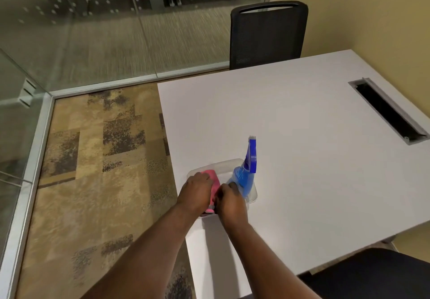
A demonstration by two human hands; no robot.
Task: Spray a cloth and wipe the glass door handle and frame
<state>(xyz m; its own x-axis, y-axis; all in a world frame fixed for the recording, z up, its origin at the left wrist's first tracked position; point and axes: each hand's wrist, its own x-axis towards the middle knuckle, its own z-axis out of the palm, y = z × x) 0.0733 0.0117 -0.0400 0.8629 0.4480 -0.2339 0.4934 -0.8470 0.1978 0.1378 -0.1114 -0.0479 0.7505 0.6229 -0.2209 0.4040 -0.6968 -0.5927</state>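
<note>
Nearest you, your 2 bare forearms reach forward and converge over the near left corner of the white table (290, 117). A dark chair seat (372, 273) fills the near right corner of the view, tucked just under the table edge.

Your left hand (196, 191) lies palm-down on the pink cloth (215, 182), fingers curled over it; whether they actually pinch the fabric cannot be told, since the hand covers most of it. Your right hand (230, 202) sits just beside the left, touching the cloth's right edge and the base of the blue spray bottle (244, 177); its fingers are bent, but whether they grip either item cannot be told.

Cloth and bottle both sit inside 1 clear plastic tray (223, 163) on the table. The cloth occupies the left half. The bottle lies in the right half, tilted, with its trigger head (251, 156) projecting beyond the tray's far rim.

Farther right, a cable slot (388, 112) with a grey rim is set into the tabletop. Beyond the far table edge stands 1 black mesh-backed chair (267, 35). To the left, patterned carpet (97, 149) runs to an aluminium frame (30, 173) carrying the glass wall (93, 31), which closes the far side.
</note>
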